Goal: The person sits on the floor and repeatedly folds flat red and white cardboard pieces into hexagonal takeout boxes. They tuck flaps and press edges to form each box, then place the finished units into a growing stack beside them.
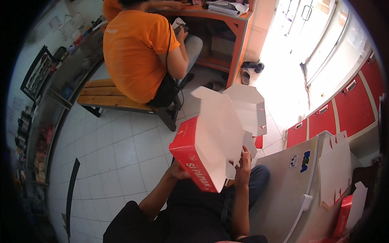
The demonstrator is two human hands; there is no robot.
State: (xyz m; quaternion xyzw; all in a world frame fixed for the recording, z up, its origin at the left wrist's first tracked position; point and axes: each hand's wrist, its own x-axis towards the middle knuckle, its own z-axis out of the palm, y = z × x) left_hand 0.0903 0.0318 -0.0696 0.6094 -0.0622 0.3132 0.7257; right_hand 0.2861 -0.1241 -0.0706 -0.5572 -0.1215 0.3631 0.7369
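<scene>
A seated person in an orange shirt [135, 48] works at an orange wooden desk [239, 24] as, nearer the camera, a red-and-white cardboard carton [202, 156] takes shape over the wearer's lap. Its body looks formed, but the white top flaps [243, 105] stand open, unfolded. The right hand [243, 162] pinches an inner panel with curled fingers; the left hand [178, 170] supports the underside, fingers hidden. Flat blanks [334, 170] wait alongside.

My left hand [178, 170] sits mostly behind the red-and-white carton [206, 150], so I can't tell its grip. The seated person in orange [137, 52] is cut off at the top edge. Items on the left shelves [38, 158] are too small to identify.
</scene>
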